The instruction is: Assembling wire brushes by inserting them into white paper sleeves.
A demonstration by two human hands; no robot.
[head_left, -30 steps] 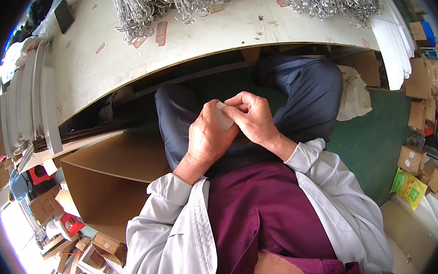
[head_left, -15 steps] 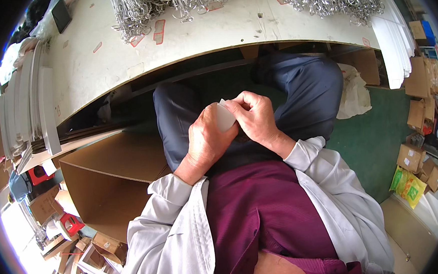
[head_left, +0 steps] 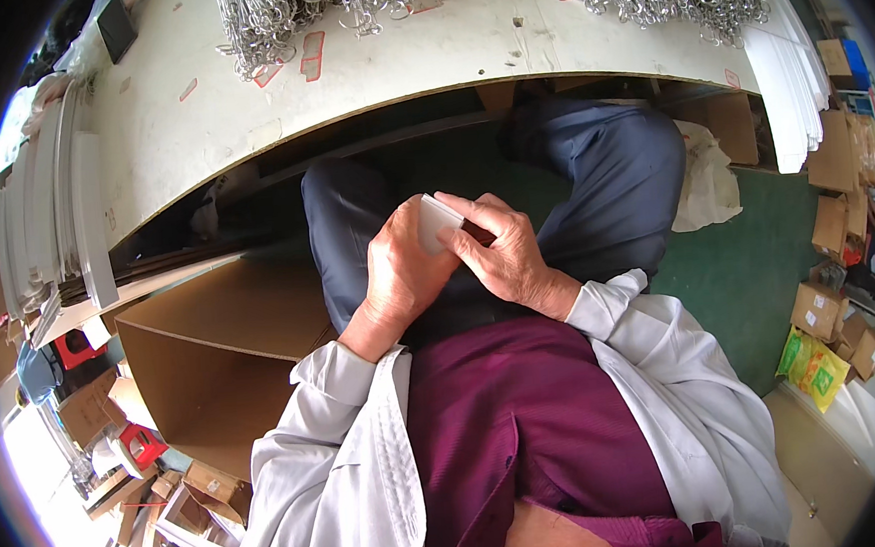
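Note:
A small white piece [head_left: 438,221], card-like with a narrow folded edge along its top, is held between both hands above my lap. Its exact kind does not show. My left hand [head_left: 404,262] is closed around its left side, and part of the piece is hidden in the palm. My right hand [head_left: 504,247] pinches its right side, with the thumb lying on the face and the fingers at the upper edge.
Ahead is a white worktable [head_left: 178,119] bearing bunches of metal wire hooks [head_left: 277,23]. White strips stand in stacks at its left [head_left: 62,196] and right [head_left: 789,92]. An open cardboard box [head_left: 221,332] sits at my left. More cartons [head_left: 821,312] lie far right.
The white piece has turned and now shows a straight folded top edge. My right thumb has moved down onto its face, and the right fingers reach along its upper edge.

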